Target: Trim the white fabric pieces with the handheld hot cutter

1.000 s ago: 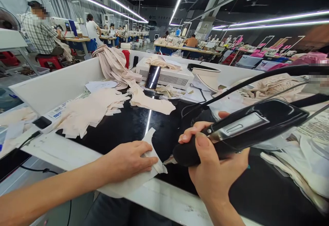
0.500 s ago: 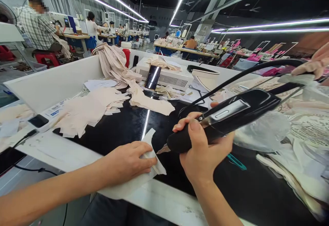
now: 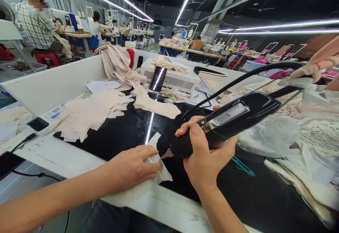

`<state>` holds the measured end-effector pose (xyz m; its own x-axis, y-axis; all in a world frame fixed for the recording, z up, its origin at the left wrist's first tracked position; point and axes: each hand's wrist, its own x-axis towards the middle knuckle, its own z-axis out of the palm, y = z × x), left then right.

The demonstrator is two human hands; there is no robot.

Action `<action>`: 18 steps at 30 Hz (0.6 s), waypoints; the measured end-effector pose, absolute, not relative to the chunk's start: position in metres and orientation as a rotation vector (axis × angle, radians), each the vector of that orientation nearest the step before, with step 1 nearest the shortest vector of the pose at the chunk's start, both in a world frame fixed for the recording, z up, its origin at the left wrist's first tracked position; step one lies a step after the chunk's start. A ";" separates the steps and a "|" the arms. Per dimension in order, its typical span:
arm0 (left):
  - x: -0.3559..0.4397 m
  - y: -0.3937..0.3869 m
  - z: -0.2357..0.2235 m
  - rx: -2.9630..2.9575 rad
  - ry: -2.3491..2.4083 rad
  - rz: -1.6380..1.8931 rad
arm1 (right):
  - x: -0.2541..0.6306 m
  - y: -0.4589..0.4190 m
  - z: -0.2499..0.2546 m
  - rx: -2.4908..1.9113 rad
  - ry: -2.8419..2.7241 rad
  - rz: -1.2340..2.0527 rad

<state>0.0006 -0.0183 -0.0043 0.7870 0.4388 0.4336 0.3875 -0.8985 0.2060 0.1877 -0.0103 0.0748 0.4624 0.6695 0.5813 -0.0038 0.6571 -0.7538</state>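
My right hand [image 3: 209, 155] is wrapped around a black corded electric cutter [image 3: 233, 120], its thumb along the near side. The cutter's narrow metal tip [image 3: 167, 154] points left and meets the edge of a pale fabric piece [image 3: 165, 173], as far as I can tell. My left hand [image 3: 137, 165] lies flat on this fabric near the table's front edge, fingers stretched out and pressing it down; the thumb is hidden. Part of the fabric shows beyond the fingertips, and a paler sheet hangs below the hand over the edge.
Stacked beige fabric pieces [image 3: 87, 109] lie left on the black tabletop [image 3: 127, 137]. Behind are a phone [image 3: 158, 79] and a vented white box [image 3: 182, 82]. A teal clip [image 3: 243, 165], plastic bag [image 3: 270, 135] and lace [image 3: 317, 130] are right. A blurred hand-like shape [image 3: 315, 68] touches the cord.
My right hand and the cutter have shifted slightly left, bringing the tip up to the fabric's edge. My left hand stays in place. The hand-like shape at upper right has also moved left.
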 end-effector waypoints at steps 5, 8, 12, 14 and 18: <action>-0.001 -0.020 -0.004 2.830 0.682 0.718 | 0.187 -0.004 0.077 -0.749 -0.990 0.452; -0.002 -0.020 -0.003 2.816 0.683 0.703 | 0.186 0.000 0.078 -0.734 -0.975 0.453; -0.002 -0.018 -0.003 2.811 0.687 0.695 | 0.183 0.003 0.076 -0.733 -0.991 0.454; -0.002 -0.019 -0.004 2.807 0.690 0.695 | 0.181 0.003 0.075 -0.737 -1.012 0.438; 0.005 -0.032 -0.005 2.793 0.764 0.679 | 0.182 0.000 0.075 -0.765 -1.031 0.434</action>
<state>0.0048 -0.0321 -0.0055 0.7654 0.5173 0.3828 0.4414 -0.8549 0.2726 0.1817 0.0001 0.0747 0.4646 0.6507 0.6007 0.0243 0.6687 -0.7432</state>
